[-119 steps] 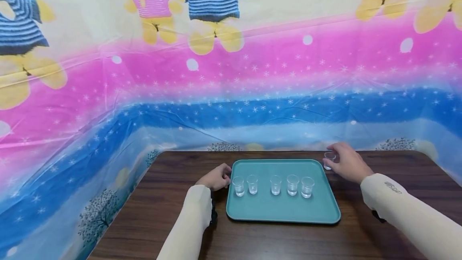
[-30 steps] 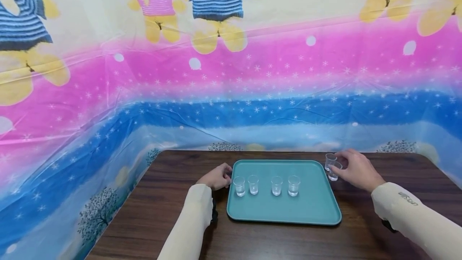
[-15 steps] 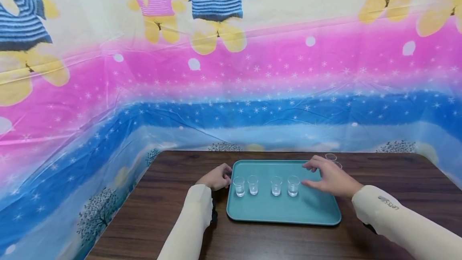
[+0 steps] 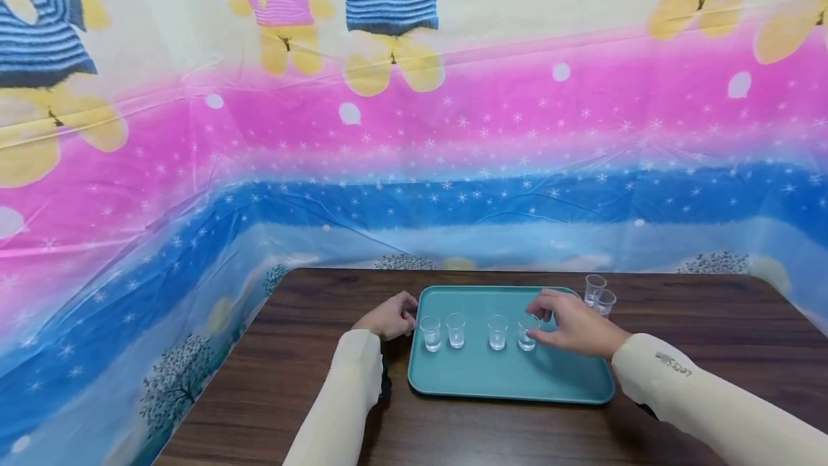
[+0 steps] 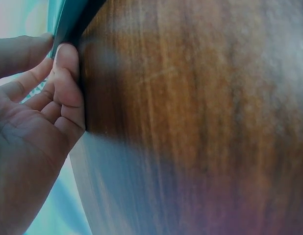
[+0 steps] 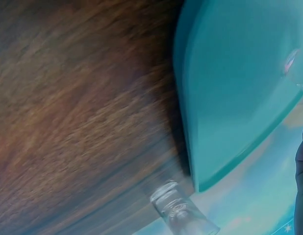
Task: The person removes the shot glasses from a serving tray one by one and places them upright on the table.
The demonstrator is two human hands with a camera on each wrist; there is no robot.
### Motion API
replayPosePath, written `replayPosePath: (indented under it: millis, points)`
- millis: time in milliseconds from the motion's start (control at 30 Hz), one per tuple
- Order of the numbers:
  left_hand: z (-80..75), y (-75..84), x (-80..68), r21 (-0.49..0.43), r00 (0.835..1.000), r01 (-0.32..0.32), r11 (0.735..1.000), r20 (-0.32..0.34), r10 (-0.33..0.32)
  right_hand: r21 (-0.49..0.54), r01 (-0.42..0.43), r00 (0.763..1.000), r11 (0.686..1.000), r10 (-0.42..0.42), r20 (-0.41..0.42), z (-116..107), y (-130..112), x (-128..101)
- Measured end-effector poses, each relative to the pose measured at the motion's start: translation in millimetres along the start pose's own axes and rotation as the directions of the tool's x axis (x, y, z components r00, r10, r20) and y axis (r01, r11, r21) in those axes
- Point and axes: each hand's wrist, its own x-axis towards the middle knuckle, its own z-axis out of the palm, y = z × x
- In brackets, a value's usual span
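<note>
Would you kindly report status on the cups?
Left grip pinching tray; right grip at tray's rightmost cup, contact unclear; four cups on tray, two cups beside; no obstruction visible.

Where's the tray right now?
In the head view, the tray lies on the table, low and right of centre, with the left hand at its left edge and the right hand over its right half.

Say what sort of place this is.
Probably an indoor corner set up for tabletop work: a dark-brown wood-grain table, a pink, blue and cream teddy-bear sheet behind it, and a teal rectangular tray with small clear tapered cups.
</note>
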Motion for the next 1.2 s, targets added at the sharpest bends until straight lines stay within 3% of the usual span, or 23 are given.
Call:
replayPosePath:
  millis: [267, 667, 1200]
  points:
    - [0.7, 0.1, 0.8, -0.001, 1.000, 0.002, 1.000, -0.001, -0.002, 0.009, -0.011, 1.000, 1.000, 0.010, 0.028, 0, -2, 0]
    - [-0.6, 1.7, -2.6, -0.009, 1.000, 0.006, 1.000, 0.014, -0.006, 0.008, -0.025, 1.000, 1.000, 0.025, -0.010, -15, 7, -11]
    - [-2.5, -1.8, -6.4, 0.012, 0.999, -0.024, 1.000, 0.026, 0.024, -0.006, -0.116, 0.989, 0.993, 0.115, -0.091, -54, 43, -62]
